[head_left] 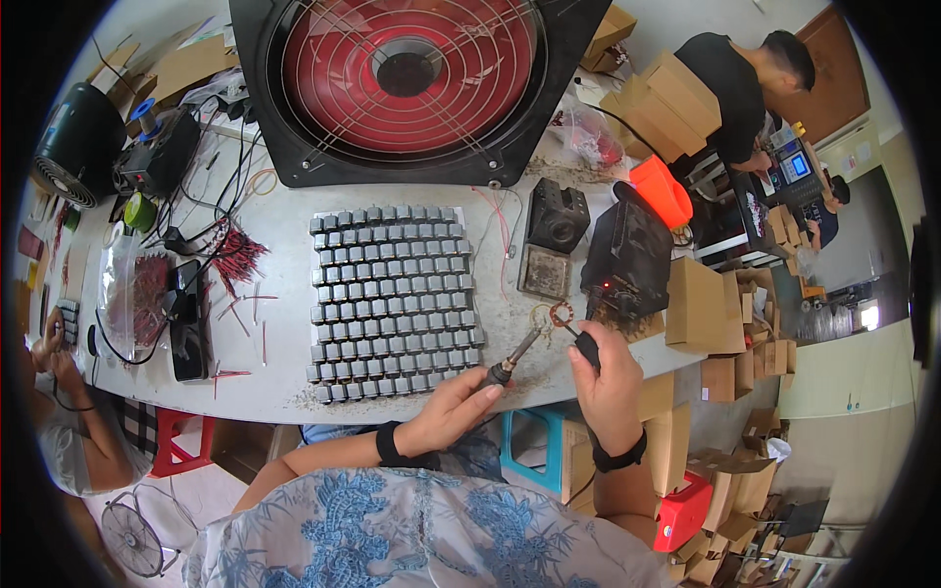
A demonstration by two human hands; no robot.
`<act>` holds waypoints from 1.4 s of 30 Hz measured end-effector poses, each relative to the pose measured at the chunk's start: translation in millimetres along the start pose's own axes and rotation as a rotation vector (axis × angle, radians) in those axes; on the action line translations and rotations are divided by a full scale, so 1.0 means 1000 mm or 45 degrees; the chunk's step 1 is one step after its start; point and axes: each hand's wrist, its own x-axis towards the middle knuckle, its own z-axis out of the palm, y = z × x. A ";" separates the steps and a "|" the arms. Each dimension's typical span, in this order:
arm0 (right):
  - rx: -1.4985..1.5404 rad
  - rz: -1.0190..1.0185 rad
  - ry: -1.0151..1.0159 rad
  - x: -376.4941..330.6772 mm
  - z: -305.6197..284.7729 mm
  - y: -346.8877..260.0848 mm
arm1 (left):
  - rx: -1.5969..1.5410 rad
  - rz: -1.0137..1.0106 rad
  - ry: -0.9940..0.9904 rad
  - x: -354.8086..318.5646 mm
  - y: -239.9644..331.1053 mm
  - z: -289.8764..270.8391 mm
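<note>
from the head view, the left hand (453,410) has its fingers curled round the handle of a soldering iron (512,361), closed on it like a pen, the tip slanting up and right toward a small copper coil (561,314). the right hand (610,380) is closed as well, fingers wrapped round a black-handled tool (586,345) whose thin end reaches up to that same coil. the coil sits just above both hands, near the front edge of the grey table (284,377), with a pale wire loop (540,316) just beside it on the left. both wrists carry dark bands.

left of the iron lies a tray-like block of small grey components (392,299) in tight rows, near the left hand but not touching it. the table edge runs right under the knuckles, so the hands hang partly over it; a bare strip of table lies between the block and the coil. right of the coil a black box with a red light (627,257) stands close, and a brown carton (698,306) crowds the table's right end. behind, a black holder with a sponge tray (551,240) and an orange cone-shaped thing (662,191).

further back a big black-framed red fan (412,73) lies flat. loose red wires (235,260) and a black phone (186,328) lie to the left, where another person's hands (51,348) work. a second person (745,93) bends over cartons at the far right.
</note>
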 end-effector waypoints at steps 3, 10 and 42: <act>0.031 -0.054 0.102 -0.001 0.000 0.004 | 0.130 0.019 0.021 0.001 0.002 0.004; -0.074 -0.113 -0.008 -0.001 -0.010 0.003 | 0.099 0.023 -0.006 -0.001 -0.002 0.006; 0.027 0.240 0.188 -0.013 -0.024 0.019 | -0.498 -0.246 -0.220 0.003 0.009 0.016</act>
